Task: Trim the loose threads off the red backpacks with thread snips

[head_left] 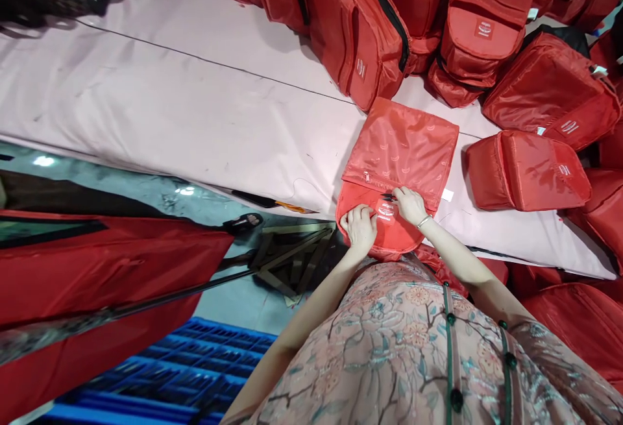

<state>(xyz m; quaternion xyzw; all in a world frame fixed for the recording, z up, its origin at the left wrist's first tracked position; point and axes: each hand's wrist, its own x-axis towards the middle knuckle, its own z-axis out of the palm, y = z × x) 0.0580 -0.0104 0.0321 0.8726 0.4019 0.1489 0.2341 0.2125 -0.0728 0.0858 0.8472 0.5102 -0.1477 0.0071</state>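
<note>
A red fabric bag [403, 143] lies flat at the near edge of the table, with a zip across its middle and a white printed logo on its lower part. Curled over the lower left of this bag, my left hand [359, 227] pinches the fabric. My right hand [409, 206], with a bracelet at the wrist, is closed on small dark thread snips [388, 198]. Their tips point left, just above the logo and below the zip. A white tag [446, 195] sticks out at the bag's right side.
Red bags [360, 36] crowd the back and right of the pink-covered table [195, 113], one small bag [528, 170] close by on the right. An orange-handled tool [291, 207] lies at the front edge. Blue plastic slats [195, 360] and red fabric [97, 269] are at lower left.
</note>
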